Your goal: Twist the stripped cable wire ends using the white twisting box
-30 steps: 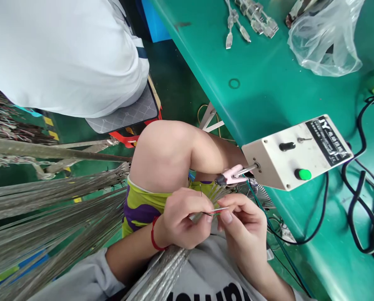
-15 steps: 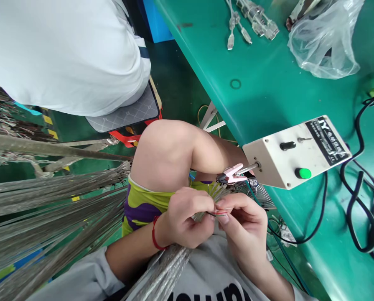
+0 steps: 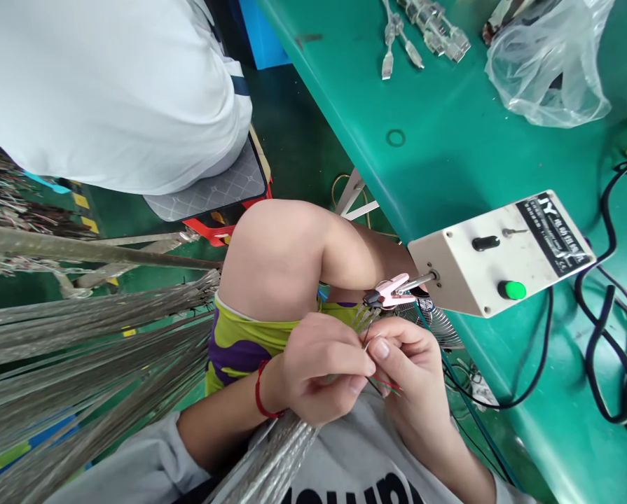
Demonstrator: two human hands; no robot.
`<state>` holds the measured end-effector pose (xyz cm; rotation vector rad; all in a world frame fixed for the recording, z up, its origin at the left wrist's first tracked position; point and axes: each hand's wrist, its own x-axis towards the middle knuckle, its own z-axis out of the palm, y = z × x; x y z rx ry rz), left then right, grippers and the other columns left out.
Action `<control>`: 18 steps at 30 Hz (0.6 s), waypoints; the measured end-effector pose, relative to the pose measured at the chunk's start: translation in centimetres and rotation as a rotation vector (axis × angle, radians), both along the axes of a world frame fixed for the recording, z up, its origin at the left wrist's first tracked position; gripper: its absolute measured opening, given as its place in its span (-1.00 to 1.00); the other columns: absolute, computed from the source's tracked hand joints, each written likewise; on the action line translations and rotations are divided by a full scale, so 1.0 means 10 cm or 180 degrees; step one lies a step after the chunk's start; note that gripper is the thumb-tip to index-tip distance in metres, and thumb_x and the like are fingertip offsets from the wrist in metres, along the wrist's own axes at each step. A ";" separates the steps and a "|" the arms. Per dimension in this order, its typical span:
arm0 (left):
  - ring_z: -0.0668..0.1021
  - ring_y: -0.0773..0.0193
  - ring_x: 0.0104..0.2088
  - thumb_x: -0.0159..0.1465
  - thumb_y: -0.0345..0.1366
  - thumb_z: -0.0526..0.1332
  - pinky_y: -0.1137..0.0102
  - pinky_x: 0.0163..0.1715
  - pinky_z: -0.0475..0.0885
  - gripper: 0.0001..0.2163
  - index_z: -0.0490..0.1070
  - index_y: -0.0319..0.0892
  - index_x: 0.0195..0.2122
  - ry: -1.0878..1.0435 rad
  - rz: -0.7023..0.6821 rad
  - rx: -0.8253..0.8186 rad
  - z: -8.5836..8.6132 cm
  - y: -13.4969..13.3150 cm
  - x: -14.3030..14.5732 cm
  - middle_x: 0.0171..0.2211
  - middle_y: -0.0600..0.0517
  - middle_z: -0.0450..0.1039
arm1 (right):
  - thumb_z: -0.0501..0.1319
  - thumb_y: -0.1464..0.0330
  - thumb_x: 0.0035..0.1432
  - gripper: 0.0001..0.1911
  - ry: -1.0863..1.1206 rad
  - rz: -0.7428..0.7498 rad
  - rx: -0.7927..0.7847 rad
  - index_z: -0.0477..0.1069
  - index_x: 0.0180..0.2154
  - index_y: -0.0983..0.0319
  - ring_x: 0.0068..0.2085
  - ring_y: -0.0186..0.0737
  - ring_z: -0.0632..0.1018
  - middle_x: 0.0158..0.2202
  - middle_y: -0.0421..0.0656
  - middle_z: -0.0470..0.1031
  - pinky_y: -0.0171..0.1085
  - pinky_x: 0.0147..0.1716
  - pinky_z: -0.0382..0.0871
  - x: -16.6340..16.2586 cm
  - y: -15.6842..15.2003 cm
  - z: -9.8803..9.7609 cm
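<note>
My left hand (image 3: 324, 367) is closed in a pinch on the end of a cable, and its fingertips meet those of my right hand (image 3: 412, 371) above my lap. Thin coloured wires (image 3: 387, 385), red, green and black, fan out between the two hands. My right thumb and forefinger pinch a fine pale wire strand. Just beyond my fingers a pink clip (image 3: 391, 290) with dark jaws grips several wire ends. It sits on the metal shaft of a beige box (image 3: 497, 255) with a green button. A bundle of clear-jacketed braided cables (image 3: 286, 455) runs under my left wrist.
Long hanks of cable (image 3: 108, 357) hang at the left by a metal rail (image 3: 97, 245). A person in white (image 3: 118, 91) sits on a padded stool (image 3: 213, 185). On the green table (image 3: 345, 84) lie USB cables (image 3: 433, 28), a plastic bag (image 3: 549, 70) and a black cord (image 3: 597, 350).
The coloured wires have swung downward and spread out between my hands. My right thumb and forefinger have shifted up a little and now pinch a pale strand. My left hand has edged right.
</note>
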<state>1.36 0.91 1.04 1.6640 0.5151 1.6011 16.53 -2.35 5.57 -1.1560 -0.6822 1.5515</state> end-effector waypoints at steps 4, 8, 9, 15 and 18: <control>0.53 0.31 -0.59 0.70 -0.27 0.20 0.36 -0.47 0.45 -0.88 0.50 -0.07 -0.02 0.0168 -0.0179 0.0036 0.04 0.03 -0.05 -0.46 0.11 0.59 | 0.72 0.16 0.35 -0.83 -0.0067 -0.0055 0.0167 0.89 -0.25 0.05 -0.66 -0.38 0.38 -0.59 -0.25 0.64 -0.40 -0.63 0.36 0.00 0.01 0.02; 0.53 0.30 -0.56 0.74 -0.18 0.21 0.36 -0.42 0.47 -0.85 0.49 -0.03 -0.02 0.0240 -0.0167 -0.0121 0.04 0.00 -0.06 -0.44 0.13 0.58 | 0.72 0.18 0.37 -0.85 -0.0026 -0.0026 0.0106 0.91 -0.23 0.07 -0.70 -0.47 0.23 -0.61 -0.27 0.63 -0.42 -0.69 0.21 0.03 -0.01 0.00; 0.53 0.30 -0.55 0.74 -0.19 0.21 0.35 -0.40 0.47 -0.85 0.49 -0.03 -0.02 0.0241 -0.0159 -0.0104 0.04 -0.01 -0.06 -0.43 0.13 0.59 | 0.72 0.17 0.37 -0.84 -0.0049 -0.0026 0.0113 0.91 -0.23 0.08 -0.71 -0.47 0.22 -0.61 -0.27 0.63 -0.42 -0.70 0.19 0.04 -0.02 -0.01; 0.48 0.32 -0.58 0.72 -0.17 0.25 0.36 -0.44 0.44 -0.86 0.48 -0.03 -0.04 0.0204 0.0153 -0.0131 0.04 -0.03 -0.04 -0.47 0.16 0.56 | 0.66 0.26 0.42 -0.92 -0.1117 -0.0170 0.0725 0.89 -0.19 0.08 -0.62 -0.32 0.49 -0.56 -0.26 0.66 -0.36 -0.61 0.43 0.06 -0.04 0.00; 0.45 0.33 -0.59 0.70 -0.17 0.26 0.36 -0.47 0.42 -0.86 0.48 -0.02 -0.05 0.0179 0.0430 -0.0099 0.02 -0.05 -0.02 -0.47 0.18 0.55 | 0.55 0.39 0.47 -0.89 -0.1750 -0.0148 0.1639 0.89 -0.06 0.07 -0.55 -0.21 0.59 -0.53 -0.24 0.67 -0.26 -0.53 0.55 0.05 -0.03 0.04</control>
